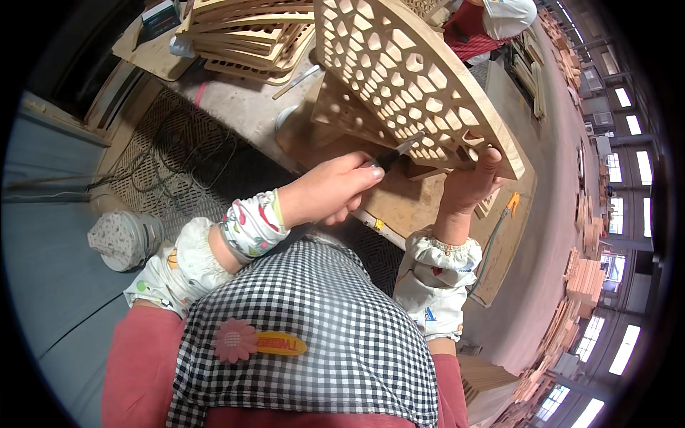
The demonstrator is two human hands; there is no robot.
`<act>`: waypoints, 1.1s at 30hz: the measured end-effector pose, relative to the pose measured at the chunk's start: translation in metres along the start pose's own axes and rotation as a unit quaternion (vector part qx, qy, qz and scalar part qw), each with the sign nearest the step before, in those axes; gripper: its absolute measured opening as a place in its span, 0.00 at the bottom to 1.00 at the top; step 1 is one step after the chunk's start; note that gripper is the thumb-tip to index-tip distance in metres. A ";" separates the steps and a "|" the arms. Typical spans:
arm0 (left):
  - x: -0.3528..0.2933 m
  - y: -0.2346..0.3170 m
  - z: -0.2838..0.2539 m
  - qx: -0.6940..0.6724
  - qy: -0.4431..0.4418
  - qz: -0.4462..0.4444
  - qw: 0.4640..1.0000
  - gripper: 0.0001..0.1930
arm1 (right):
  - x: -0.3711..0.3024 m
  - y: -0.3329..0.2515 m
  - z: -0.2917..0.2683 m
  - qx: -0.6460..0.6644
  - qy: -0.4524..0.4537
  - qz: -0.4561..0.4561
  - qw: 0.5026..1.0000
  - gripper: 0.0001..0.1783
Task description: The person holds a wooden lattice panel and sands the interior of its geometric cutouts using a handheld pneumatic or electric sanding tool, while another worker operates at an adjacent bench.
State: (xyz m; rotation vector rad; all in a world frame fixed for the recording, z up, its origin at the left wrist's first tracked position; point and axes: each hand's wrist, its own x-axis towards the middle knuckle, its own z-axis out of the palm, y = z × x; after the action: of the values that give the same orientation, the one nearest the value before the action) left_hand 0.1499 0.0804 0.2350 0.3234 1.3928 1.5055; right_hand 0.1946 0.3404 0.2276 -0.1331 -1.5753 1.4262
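Observation:
My left hand [330, 187] is closed around the black handle of a small knife [388, 158]. The knife's pointed metal blade reaches up to the face of a curved wooden lattice panel [421, 85], among its many-sided holes. My right hand [467, 184] grips the panel's lower right corner, with the thumb on top by the solid border and the fingers partly hidden. The panel stands tilted over the workbench [399, 203]. A second perforated wooden piece [346, 110] lies in shadow behind it.
More curved lattice pieces [250, 43] are stacked at the far left of the bench. An orange-tipped tool [512, 205] with a hose lies at the right. A padded round stool [118, 239] stands at left. Another person [474, 32] is beyond the panel.

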 end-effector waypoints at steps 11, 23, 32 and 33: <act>0.014 -0.011 0.011 0.351 0.206 0.177 0.896 0.23 | 0.002 -0.005 0.005 -0.038 -0.032 -0.048 0.998 0.26; -0.039 -0.008 -0.006 0.208 0.111 0.099 0.967 0.23 | 0.005 -0.003 0.006 -0.019 0.004 -0.005 1.000 0.28; -0.040 0.003 -0.005 0.258 0.125 0.112 0.951 0.23 | 0.002 -0.012 0.015 -0.034 0.009 0.009 0.999 0.25; -0.034 0.000 -0.006 0.268 0.137 0.140 0.943 0.22 | 0.002 -0.007 0.012 -0.053 0.008 -0.009 0.999 0.25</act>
State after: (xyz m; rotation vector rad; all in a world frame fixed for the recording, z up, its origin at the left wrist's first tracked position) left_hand 0.1608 0.0497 0.2472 0.6928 2.0504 1.4074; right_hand 0.1893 0.3311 0.2361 -0.1927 -1.6365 1.3246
